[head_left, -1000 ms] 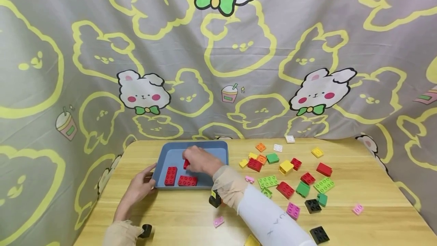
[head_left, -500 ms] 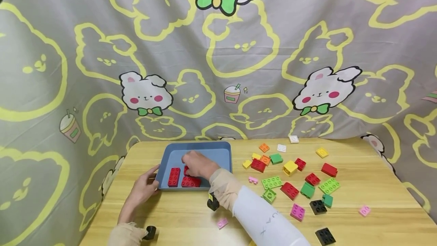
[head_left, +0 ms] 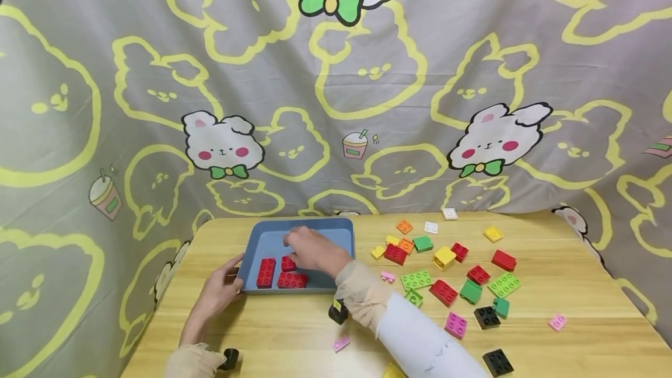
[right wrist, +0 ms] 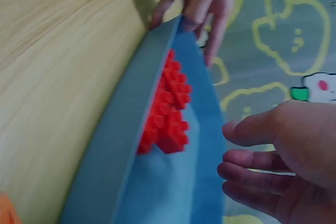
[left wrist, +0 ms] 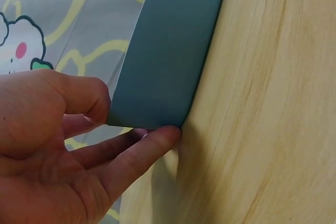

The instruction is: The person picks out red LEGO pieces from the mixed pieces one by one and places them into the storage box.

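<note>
A shallow blue tray (head_left: 336, 227) sits at the back left of the wooden table. My left hand (head_left: 219, 288) holds its near left corner, and the left wrist view has the thumb at the rim and fingertips at the lower edge. Inside the tray, a long red brick (head_left: 266, 273) stands lengthwise at the left, another red brick (head_left: 291, 280) lies along the front wall, and a smaller red brick (head_left: 287, 263) is just behind that one. Over the tray hovers my right hand (head_left: 315, 251); in the right wrist view its fingers (right wrist: 257, 182) are loosely extended with nothing between them.
Loose bricks of several colours spread over the table right of the tray, among them a lime brick (head_left: 416, 280), a yellow brick (head_left: 444, 257) and a black brick (head_left: 497, 362). A small pink brick (head_left: 341, 343) lies in front. A patterned curtain (head_left: 399, 86) hangs behind.
The small red brick was in my right hand, came down into the tray behind the front brick, and was let go. The right hand has lifted slightly away. My left hand stays at the corner.
</note>
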A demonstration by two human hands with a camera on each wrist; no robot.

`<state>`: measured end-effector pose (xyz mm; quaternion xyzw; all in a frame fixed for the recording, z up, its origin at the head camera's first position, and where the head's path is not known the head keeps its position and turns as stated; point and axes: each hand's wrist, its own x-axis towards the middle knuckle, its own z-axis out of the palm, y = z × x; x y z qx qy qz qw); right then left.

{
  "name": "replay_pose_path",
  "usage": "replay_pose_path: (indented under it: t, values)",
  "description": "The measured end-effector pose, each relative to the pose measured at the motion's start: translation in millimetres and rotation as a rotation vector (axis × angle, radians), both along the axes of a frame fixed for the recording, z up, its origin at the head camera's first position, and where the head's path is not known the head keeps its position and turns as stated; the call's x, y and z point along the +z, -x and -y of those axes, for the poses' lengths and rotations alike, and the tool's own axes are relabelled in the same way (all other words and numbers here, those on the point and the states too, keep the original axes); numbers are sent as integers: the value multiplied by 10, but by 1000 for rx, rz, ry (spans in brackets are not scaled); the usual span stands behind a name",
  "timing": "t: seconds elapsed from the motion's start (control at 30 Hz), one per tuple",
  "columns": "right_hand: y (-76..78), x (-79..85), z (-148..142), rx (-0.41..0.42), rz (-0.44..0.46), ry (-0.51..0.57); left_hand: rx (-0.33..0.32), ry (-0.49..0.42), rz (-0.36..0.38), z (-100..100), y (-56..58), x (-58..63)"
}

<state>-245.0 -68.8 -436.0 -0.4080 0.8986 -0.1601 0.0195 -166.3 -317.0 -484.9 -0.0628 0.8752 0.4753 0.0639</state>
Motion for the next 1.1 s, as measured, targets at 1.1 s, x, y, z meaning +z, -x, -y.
replay_pose_path:
  t: [1.1]
  values:
    - [-904,324,-2656,-349,-22,226,-30,27,-19,-13,-7,-3]
